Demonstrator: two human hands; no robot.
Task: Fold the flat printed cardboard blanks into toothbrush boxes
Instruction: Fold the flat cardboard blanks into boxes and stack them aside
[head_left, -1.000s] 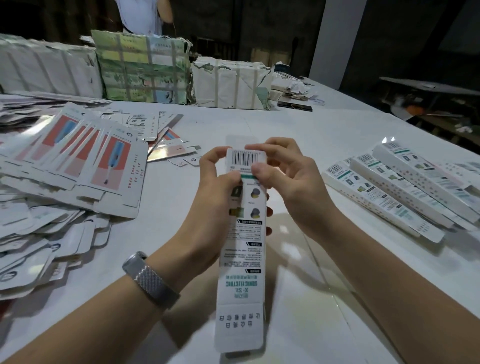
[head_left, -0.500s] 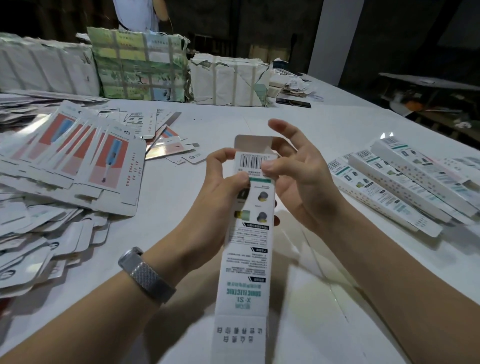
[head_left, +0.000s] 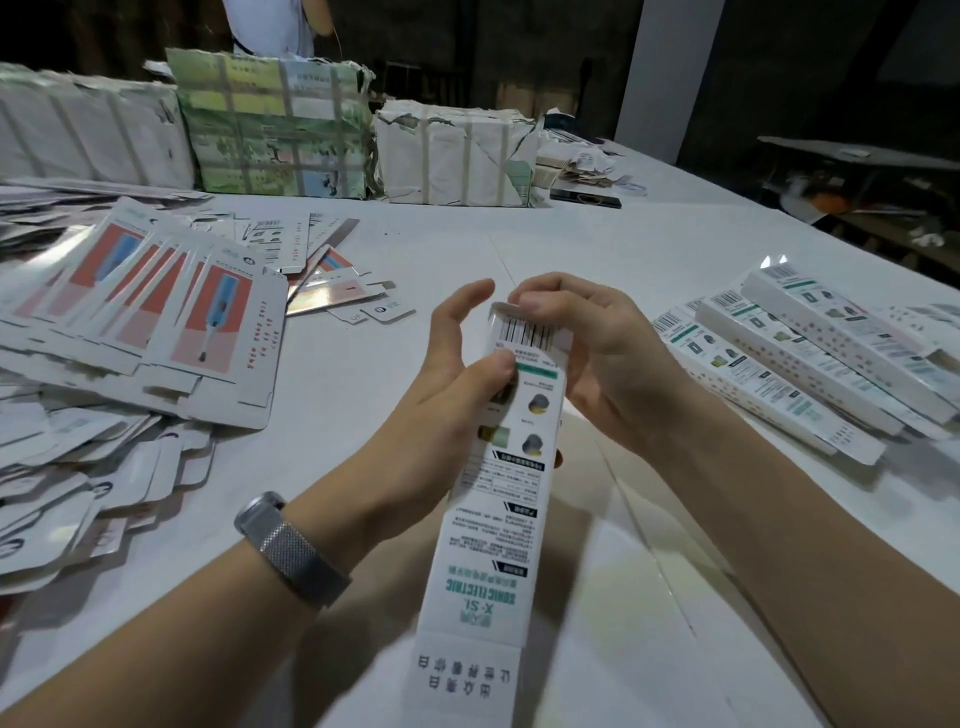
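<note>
The box (head_left: 498, 499) is pointing long-ways from near to far. The left hand (head_left: 457, 379) is pinching its far part, and the right hand (head_left: 587, 348) is curling over the far end.

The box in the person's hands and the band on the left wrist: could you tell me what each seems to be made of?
The box looks like thin printed card with a smooth white coating: crisp fold lines and a flat flap at the near end. The wrist band looks like woven metal mesh, silver-grey, with a fine grid that catches the light; it could be steel, though that cannot be settled here.
</note>
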